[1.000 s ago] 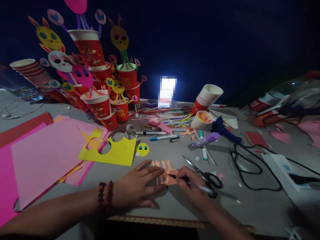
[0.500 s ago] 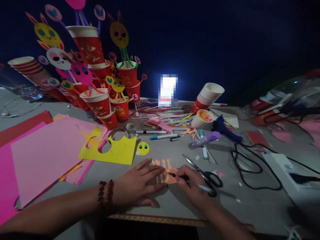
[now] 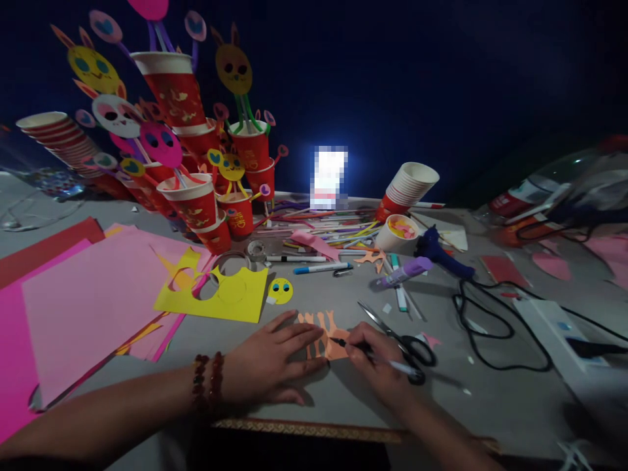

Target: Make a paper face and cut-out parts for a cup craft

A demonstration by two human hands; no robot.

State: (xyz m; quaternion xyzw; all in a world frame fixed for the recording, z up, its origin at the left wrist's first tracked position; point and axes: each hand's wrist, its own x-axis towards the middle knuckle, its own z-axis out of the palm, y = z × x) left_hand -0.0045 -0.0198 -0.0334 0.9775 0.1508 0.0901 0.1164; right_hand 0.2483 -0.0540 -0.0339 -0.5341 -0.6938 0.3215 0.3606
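Note:
My left hand (image 3: 271, 363) lies flat with fingers spread on a small orange paper cut-out (image 3: 324, 335) near the table's front edge, pressing it down. My right hand (image 3: 377, 366) is closed on a pen (image 3: 377, 356) with its black tip touching the orange paper's right side. A pair of black-handled scissors (image 3: 400, 337) lies just right of that hand. A small yellow paper face (image 3: 280, 291) with blue eyes sits just beyond the cut-out.
Pink and red paper sheets (image 3: 83, 301) and a yellow sheet with cut holes (image 3: 223, 294) lie left. Red paper cups with paper animal faces (image 3: 196, 190) stand at back left. Markers, straws, a cup stack (image 3: 407, 186), a glue gun (image 3: 439, 252) and black cables (image 3: 490, 327) fill the back and right.
Both hands stay in place on the orange paper; the pen tip shifts only slightly. The view has tilted up a little.

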